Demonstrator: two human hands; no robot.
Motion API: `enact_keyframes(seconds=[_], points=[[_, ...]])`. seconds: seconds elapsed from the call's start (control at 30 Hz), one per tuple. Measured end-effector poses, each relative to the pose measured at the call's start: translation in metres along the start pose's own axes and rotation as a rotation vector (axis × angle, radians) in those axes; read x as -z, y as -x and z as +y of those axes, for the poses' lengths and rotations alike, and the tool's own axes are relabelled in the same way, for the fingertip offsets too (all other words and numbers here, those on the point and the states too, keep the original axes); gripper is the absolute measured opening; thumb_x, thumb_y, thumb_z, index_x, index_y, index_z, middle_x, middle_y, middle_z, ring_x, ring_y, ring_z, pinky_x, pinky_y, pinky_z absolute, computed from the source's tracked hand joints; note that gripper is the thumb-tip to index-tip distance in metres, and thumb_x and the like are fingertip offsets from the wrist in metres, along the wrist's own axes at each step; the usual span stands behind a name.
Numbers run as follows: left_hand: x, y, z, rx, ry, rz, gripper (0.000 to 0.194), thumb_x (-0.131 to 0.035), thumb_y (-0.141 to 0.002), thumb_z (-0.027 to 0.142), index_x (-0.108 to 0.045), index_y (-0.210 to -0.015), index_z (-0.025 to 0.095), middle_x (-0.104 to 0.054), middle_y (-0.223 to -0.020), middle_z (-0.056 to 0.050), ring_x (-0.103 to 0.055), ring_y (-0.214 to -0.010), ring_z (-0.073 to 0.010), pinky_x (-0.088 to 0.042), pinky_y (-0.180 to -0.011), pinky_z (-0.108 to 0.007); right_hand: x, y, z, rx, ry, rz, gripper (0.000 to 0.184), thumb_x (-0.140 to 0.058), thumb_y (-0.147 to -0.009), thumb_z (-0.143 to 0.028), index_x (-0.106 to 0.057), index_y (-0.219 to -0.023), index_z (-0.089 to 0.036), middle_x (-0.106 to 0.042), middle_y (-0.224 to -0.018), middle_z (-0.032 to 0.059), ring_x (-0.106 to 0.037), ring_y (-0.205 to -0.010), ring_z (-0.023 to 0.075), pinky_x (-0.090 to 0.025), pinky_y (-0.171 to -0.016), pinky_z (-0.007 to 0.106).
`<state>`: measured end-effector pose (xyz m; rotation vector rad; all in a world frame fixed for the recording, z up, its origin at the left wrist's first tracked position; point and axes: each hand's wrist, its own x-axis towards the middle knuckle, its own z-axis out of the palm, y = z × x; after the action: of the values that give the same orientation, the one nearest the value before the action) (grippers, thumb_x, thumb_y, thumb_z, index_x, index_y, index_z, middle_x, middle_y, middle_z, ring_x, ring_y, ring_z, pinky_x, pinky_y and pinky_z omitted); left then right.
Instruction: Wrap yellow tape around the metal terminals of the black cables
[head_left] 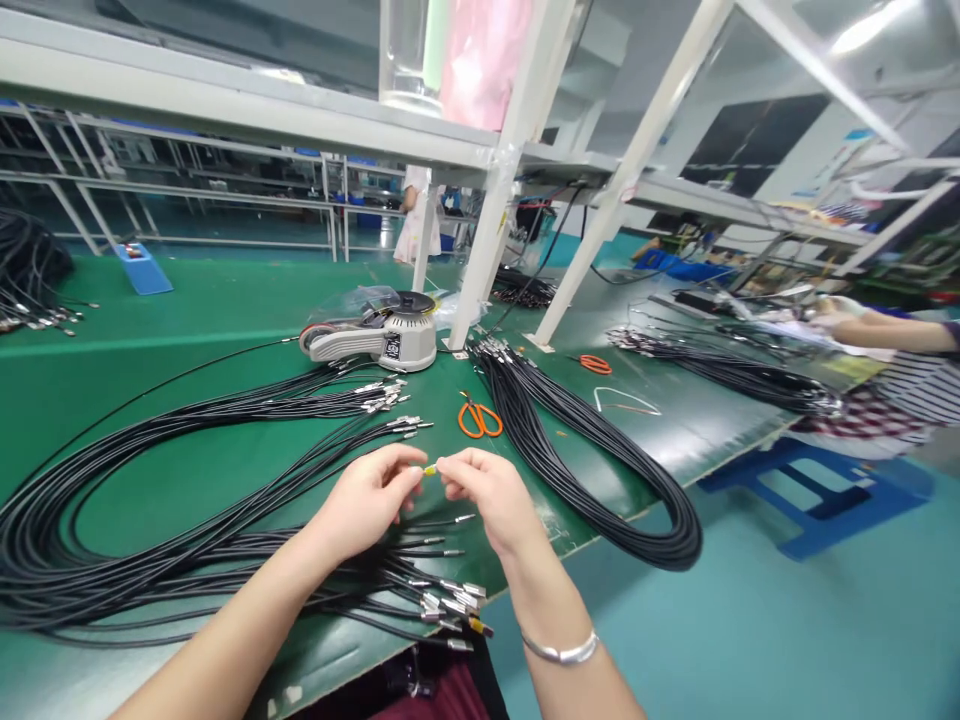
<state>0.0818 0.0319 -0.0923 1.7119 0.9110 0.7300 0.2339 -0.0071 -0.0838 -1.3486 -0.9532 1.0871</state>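
My left hand (379,495) and my right hand (484,490) meet above the near part of the table, both closed in a pinch. Between their fingertips shows a small yellow piece (430,470), like a bit of tape; whether it sits on a cable end is hidden by the fingers. Below and to the left lies a bundle of black cables (225,555) with metal connectors (454,600), one of them with a yellow wrap (480,627). Orange-handled scissors (480,418) lie just beyond my hands. Behind them stands a grey tape dispenser (375,340).
A looped black cable bundle (600,480) lies at right, near the edge of the green table (247,290). White shelf posts (487,230) rise behind. Another person's arm (892,330) reaches in at far right, above a blue stool (817,500). A blue holder (142,270) stands at left.
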Motion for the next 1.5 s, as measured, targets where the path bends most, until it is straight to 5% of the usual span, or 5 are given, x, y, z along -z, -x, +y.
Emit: enact_keyframes(seconds=[0.37, 0.77, 1.0, 1.17, 1.5], points=[[-0.018, 0.011, -0.001, -0.388, -0.332, 0.128, 0.019, -0.046, -0.084, 0.021, -0.064, -0.078, 0.018, -0.060, -0.077, -0.005, -0.055, -0.077, -0.0195, -0.043, -0.080, -0.034, -0.003, 0.026, 0.002, 0.127, 0.065, 0.106, 0.019, -0.068, -0.063, -0.030, -0.061, -0.056, -0.014, -0.054, -0.048, -0.0036, -0.047, -0.046, 0.0102, -0.038, -0.048, 0.024], [-0.011, 0.006, -0.001, -0.136, -0.084, -0.267, 0.028, -0.053, -0.075, 0.039, -0.064, -0.068, 0.014, -0.063, -0.058, -0.001, -0.057, -0.053, -0.0131, -0.047, -0.052, -0.024, 0.015, 0.051, 0.017, 0.288, 0.253, 0.044, 0.014, -0.068, -0.069, -0.031, -0.068, -0.070, -0.017, -0.067, -0.070, 0.0002, -0.060, -0.068, 0.0153, -0.047, -0.070, 0.028], [-0.013, 0.012, 0.006, -0.121, -0.148, -0.245, 0.030, -0.049, -0.077, 0.037, -0.066, -0.067, 0.015, -0.065, -0.061, -0.002, -0.058, -0.058, -0.0144, -0.047, -0.058, -0.024, 0.019, 0.057, 0.018, 0.289, 0.351, 0.053, 0.013, -0.068, -0.070, -0.030, -0.068, -0.069, -0.017, -0.066, -0.067, 0.0001, -0.059, -0.064, 0.0155, -0.046, -0.064, 0.027], [0.007, 0.012, 0.013, -0.068, -0.256, -0.183, 0.041, -0.045, -0.082, 0.037, -0.062, -0.114, 0.017, -0.072, -0.094, -0.006, -0.064, -0.078, -0.0184, -0.048, -0.069, -0.027, 0.023, 0.051, 0.019, 0.249, 0.359, 0.024, 0.014, -0.065, -0.072, -0.030, -0.067, -0.067, -0.017, -0.064, -0.062, -0.0008, -0.056, -0.059, 0.0148, -0.044, -0.059, 0.026], [0.018, 0.032, -0.002, 0.033, -0.480, -0.123, 0.020, -0.055, -0.077, 0.032, -0.072, -0.082, 0.023, -0.072, -0.085, -0.001, -0.064, -0.079, -0.0181, -0.045, -0.073, -0.025, 0.030, 0.037, 0.024, 0.172, 0.282, -0.067, 0.016, -0.064, -0.073, -0.031, -0.066, -0.065, -0.017, -0.063, -0.061, 0.0003, -0.057, -0.060, 0.0161, -0.044, -0.059, 0.027]])
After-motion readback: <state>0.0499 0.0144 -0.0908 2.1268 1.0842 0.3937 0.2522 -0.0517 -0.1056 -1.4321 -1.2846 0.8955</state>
